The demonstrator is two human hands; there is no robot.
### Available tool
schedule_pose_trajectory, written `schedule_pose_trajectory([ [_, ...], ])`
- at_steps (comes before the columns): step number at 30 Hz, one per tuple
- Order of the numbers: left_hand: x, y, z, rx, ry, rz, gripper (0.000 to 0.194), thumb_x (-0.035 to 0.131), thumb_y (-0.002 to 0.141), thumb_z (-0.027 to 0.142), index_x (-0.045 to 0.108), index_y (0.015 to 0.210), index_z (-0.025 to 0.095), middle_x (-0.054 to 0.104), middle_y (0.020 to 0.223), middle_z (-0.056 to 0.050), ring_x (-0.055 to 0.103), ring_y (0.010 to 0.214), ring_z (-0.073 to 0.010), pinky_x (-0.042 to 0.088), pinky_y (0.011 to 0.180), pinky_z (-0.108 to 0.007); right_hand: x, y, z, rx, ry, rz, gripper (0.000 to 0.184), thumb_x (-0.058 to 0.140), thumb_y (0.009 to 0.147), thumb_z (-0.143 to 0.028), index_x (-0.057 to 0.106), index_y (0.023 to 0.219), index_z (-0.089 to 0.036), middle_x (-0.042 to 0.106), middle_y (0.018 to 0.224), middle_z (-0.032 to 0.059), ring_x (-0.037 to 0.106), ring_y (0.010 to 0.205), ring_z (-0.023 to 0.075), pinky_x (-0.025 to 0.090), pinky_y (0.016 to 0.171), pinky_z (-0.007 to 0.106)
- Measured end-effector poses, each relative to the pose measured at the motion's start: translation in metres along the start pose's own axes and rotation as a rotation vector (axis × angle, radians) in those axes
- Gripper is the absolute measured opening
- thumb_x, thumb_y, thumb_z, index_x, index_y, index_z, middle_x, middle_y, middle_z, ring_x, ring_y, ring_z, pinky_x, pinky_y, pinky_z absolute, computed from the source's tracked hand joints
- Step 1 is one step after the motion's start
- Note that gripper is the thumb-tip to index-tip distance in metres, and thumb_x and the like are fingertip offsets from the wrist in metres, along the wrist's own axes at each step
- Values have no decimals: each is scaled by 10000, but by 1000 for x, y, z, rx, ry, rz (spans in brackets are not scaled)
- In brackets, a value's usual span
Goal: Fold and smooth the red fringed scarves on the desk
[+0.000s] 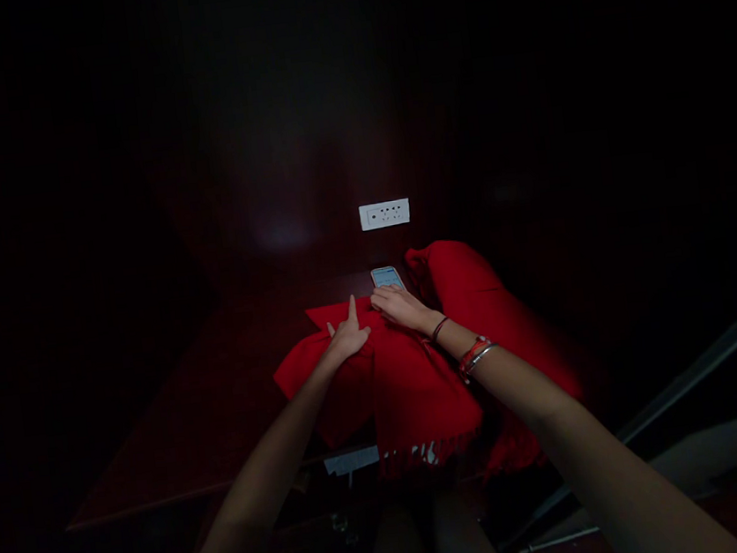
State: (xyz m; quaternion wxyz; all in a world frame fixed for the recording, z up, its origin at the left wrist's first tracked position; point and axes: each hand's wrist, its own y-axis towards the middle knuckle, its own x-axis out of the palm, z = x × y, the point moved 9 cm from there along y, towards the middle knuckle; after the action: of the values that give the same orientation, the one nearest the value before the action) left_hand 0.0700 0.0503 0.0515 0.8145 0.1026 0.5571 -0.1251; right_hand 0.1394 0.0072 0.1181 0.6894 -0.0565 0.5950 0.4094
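Observation:
A red fringed scarf [422, 395] lies bunched on the dark table, its fringe hanging over the front edge. My left hand [350, 335] rests on it, index finger stretched forward and the other fingers apart. My right hand [399, 306], with bracelets at its wrist, has its fingers bent together at the scarf's far edge and appears to pinch the fabric there; the fingertips are partly hidden. Just beyond the right hand lies a phone [387, 276] with its screen lit, its lower part covered by that hand.
A second red cloth bundle [468, 278] lies to the right, beside my right forearm. On the wall behind is a white power socket [384, 214]. The dark red tabletop [185, 422] stretches left. Below its front edge a pale paper-like piece [351, 462] shows. Surroundings are very dark.

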Motion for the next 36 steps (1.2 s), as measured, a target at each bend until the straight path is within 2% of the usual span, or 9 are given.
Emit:
schedule_pose_trajectory([
  [3, -2, 3, -3, -30, -22, -6, 721, 335, 731, 360, -58, 1291, 136, 538, 1059, -126, 440, 1035, -241, 108, 921, -472, 4, -12, -7, -95, 17, 14, 154, 402, 781, -171, 548, 826, -153, 502, 962, 69, 409, 904, 170, 303, 762, 311],
  [8, -6, -1, -3, -34, -78, 4, 688, 311, 744, 371, -29, 1296, 143, 505, 1109, -118, 392, 1082, -239, 74, 936, -466, 5, -22, -4, -39, 26, 26, 195, 396, 782, -186, 580, 833, -151, 449, 1107, 71, 355, 1006, 187, 271, 817, 349],
  [12, -4, -2, -5, -34, -149, -12, 660, 290, 763, 365, -27, 1297, 140, 425, 1188, -118, 347, 1115, -232, 67, 948, -453, 3, -21, -5, -22, -25, -4, 199, 471, 740, -288, 593, 806, -145, 375, 1197, 96, 309, 1056, 239, 257, 822, 402],
  [15, -2, -1, -7, -39, -203, -21, 639, 278, 775, 362, -14, 1298, 141, 345, 1244, -109, 287, 1149, -221, 63, 960, -433, 5, -20, -7, -49, -70, -29, 226, 525, 704, -304, 581, 851, -142, 380, 1198, 106, 302, 1065, 255, 239, 842, 428],
  [19, 0, 0, -6, -36, -257, -24, 616, 269, 787, 358, 15, 1299, 130, 276, 1281, -99, 214, 1178, -207, 67, 973, -397, 9, -19, -13, -92, -106, 6, 191, 452, 762, -226, 561, 893, -138, 427, 1163, 101, 336, 1046, 226, 244, 853, 414],
  [22, -1, -2, -6, -27, -294, -28, 606, 261, 795, 359, 34, 1298, 107, 219, 1300, -105, 212, 1180, -202, 118, 973, -364, 10, -20, -17, -115, -80, 56, 208, 378, 803, -189, 549, 917, -159, 446, 1147, 84, 346, 1046, 202, 249, 855, 397],
  [27, -4, -2, -6, -15, -285, -32, 602, 267, 796, 359, 44, 1298, 111, 156, 1317, -88, 239, 1170, -190, 188, 961, -315, 15, -24, -16, -90, 26, 75, 222, 379, 808, -199, 543, 957, -215, 413, 1189, 59, 311, 1086, 200, 234, 863, 416],
  [31, -3, 2, -8, -11, -264, -46, 595, 267, 796, 370, 50, 1299, 137, 180, 1313, -67, 229, 1174, -179, 221, 950, -311, 17, -23, -16, -63, 65, 54, 230, 390, 800, -182, 544, 969, -211, 392, 1211, 55, 288, 1102, 205, 231, 870, 420],
  [36, 0, 6, -5, 79, -262, -41, 601, 271, 792, 377, 54, 1300, 138, 218, 1309, -48, 229, 1175, -142, 240, 937, -241, 18, -16, -10, 13, 175, 35, 195, 404, 783, -173, 591, 839, -166, 419, 1162, 63, 306, 1083, 187, 245, 889, 380],
])
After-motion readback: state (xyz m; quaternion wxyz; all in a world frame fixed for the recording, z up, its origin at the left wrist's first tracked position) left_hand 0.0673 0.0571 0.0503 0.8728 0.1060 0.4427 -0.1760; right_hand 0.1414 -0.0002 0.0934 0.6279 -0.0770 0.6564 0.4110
